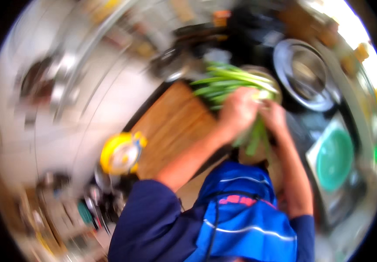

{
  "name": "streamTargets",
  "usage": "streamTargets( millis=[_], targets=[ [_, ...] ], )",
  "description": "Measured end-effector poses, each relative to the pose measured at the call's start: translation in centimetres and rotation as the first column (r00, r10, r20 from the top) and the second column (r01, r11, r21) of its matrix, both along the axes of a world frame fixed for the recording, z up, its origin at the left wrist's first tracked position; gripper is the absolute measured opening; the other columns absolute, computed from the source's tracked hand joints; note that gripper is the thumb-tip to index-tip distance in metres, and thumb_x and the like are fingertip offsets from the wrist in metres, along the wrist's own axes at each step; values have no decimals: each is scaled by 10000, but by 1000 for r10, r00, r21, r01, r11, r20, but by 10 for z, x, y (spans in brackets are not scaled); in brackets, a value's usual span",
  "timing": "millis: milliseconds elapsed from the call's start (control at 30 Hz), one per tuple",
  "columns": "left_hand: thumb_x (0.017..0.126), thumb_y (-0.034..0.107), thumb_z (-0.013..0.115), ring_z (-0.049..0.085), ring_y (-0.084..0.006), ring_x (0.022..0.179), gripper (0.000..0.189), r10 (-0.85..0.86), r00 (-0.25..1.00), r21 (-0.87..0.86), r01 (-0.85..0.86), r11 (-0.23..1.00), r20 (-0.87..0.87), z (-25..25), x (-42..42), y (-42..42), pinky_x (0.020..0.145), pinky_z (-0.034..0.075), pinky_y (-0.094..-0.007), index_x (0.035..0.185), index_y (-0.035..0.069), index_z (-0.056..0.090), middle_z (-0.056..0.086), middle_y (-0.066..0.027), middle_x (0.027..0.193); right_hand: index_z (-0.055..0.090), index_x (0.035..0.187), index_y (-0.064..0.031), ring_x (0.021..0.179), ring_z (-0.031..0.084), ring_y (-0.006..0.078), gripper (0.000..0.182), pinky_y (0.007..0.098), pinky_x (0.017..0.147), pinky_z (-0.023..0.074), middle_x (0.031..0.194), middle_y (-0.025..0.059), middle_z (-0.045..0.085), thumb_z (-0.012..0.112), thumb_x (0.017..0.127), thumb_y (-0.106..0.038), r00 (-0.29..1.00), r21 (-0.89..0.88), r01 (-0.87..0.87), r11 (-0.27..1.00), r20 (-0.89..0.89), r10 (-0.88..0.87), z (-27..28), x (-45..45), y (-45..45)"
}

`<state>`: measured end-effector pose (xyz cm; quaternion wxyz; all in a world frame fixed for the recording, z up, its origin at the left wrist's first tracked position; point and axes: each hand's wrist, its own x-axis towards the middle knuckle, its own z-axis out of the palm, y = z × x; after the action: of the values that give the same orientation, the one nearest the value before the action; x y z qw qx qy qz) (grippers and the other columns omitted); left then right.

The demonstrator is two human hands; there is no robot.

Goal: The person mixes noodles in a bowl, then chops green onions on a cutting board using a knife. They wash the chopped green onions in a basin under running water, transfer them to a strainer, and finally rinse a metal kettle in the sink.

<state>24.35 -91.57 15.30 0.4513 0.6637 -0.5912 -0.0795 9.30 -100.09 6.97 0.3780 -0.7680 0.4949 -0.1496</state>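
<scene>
A bunch of green leafy stalks, apparently spring onions, fans out to the left over a corner of a wooden cutting board. My left hand is closed around the bunch near its pale ends. Right beside it, my right hand pinches at the stalks, its fingertips blurred and partly hidden. Some green leaves hang down between my wrists. Behind the pale ends shows the rim of a round brownish vessel.
A metal basin with a sieve-like piece inside stands at the upper right. Below it sits a teal bowl. Left of the board is a round yellow object, near several utensils. Dark cookware lies beyond the board.
</scene>
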Motion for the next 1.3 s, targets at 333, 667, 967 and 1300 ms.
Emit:
streamTargets(
  millis=[333, 667, 967, 1300],
  targets=[
    [760, -59, 577, 557, -213, 549, 122, 447, 889, 56, -444, 894, -97, -15, -25, 235, 486, 440, -357, 780, 60, 593, 603, -67, 816, 619, 1127, -108, 655, 485, 24, 270, 166, 570, 346, 796, -60, 551, 586, 977, -330, 895, 508, 168, 845, 281, -347, 48, -295, -55],
    [743, 115, 626, 635, -337, 783, 65, 981, 182, 810, -563, 160, -68, -225, -188, 562, 672, 507, -418, 748, 124, 689, 658, -127, 751, 692, 1081, -34, 1028, 645, 291, 224, 370, 905, 517, 1108, 146, 681, 581, 942, -168, 771, -605, -570, 556, -629, 105, -71, -312, -183],
    [735, 152, 658, 676, -242, 705, 107, 934, -323, 855, -517, -40, -151, -310, -320, 765, 656, 535, -375, 761, 90, 740, 700, -112, 742, 638, 1241, -25, 999, 638, 244, 321, 364, 856, 518, 1116, 137, 674, 560, 984, -202, 836, -592, -410, 694, 61, 546, 76, -92, 120],
    [772, 38, 618, 618, -148, 568, 136, 784, -524, 819, -572, -35, -333, -257, -296, 906, 499, 488, -281, 864, 40, 717, 680, -88, 705, 646, 1058, 39, 756, 629, 116, 179, 268, 684, 514, 857, 75, 668, 627, 906, -55, 250, 45, -968, 247, 278, 928, 89, 81, 601]
  ],
)
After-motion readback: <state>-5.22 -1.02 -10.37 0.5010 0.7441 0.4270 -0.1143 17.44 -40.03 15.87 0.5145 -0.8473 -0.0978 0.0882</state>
